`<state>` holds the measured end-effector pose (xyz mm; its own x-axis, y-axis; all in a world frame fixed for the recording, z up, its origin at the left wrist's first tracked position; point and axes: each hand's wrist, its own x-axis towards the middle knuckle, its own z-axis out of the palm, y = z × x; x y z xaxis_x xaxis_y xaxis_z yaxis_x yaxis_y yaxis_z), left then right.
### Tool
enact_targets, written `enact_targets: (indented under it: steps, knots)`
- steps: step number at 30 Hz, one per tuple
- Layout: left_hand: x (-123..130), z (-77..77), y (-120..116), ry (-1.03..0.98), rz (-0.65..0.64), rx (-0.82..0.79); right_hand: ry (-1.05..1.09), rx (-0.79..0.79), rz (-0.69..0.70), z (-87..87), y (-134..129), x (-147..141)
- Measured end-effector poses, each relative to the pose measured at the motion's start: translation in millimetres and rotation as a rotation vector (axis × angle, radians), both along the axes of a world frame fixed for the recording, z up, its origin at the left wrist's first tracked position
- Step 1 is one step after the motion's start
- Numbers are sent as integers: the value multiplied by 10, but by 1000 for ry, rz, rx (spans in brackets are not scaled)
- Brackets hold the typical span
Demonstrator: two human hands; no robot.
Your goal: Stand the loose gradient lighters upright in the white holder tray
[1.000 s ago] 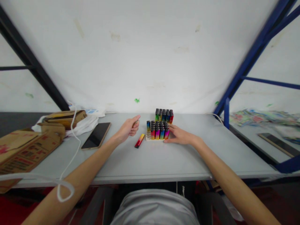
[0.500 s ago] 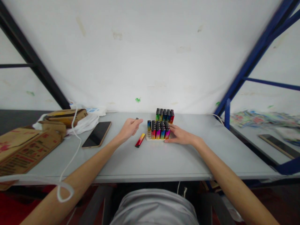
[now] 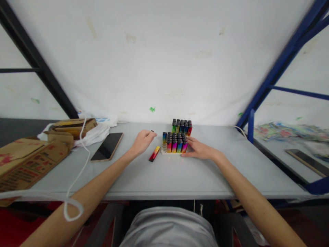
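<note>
My left hand (image 3: pixel 143 141) is closed just left of the lighter tray, its fingers around a lighter (image 3: pixel 152 131) whose dark end alone pokes out. Rows of black-topped, rainbow-coloured lighters (image 3: pixel 177 145) stand upright in the pale tray (image 3: pixel 164 149). In the tray's left column one lighter stands at the back, with bare slots in front of it. My right hand (image 3: pixel 199 148) grips the tray's right side, thumb at the front corner and fingers behind. A loose red-and-yellow lighter (image 3: pixel 154 154) lies flat in front of my left hand.
Another block of upright lighters (image 3: pixel 182 127) stands behind the tray, near the wall. On the left of the grey table (image 3: pixel 164 178) are a phone (image 3: pixel 107 146), a torn cardboard box (image 3: pixel 36 161) and a white cable (image 3: pixel 79 171). Blue metal framing (image 3: pixel 250 125) rises on the right.
The view has shifted slightly. My left hand has turned a little, and the lighter's dark end shows a bit differently. My right hand keeps its place at the tray.
</note>
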<state>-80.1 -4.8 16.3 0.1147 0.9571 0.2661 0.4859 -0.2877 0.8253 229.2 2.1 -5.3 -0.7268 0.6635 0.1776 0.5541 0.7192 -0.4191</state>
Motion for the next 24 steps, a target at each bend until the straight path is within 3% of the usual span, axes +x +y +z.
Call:
enact_targets:
  steps: [9,20,24]
  knots:
    - [30,37,-36,197,36,110,9,-10,-3,-28,18,-3]
    - [5,22,-45,94,29,75,11,-11,1,-16,10,-1]
    - [13,51,-54,145,42,126,16,-5,-5,-39,19,4]
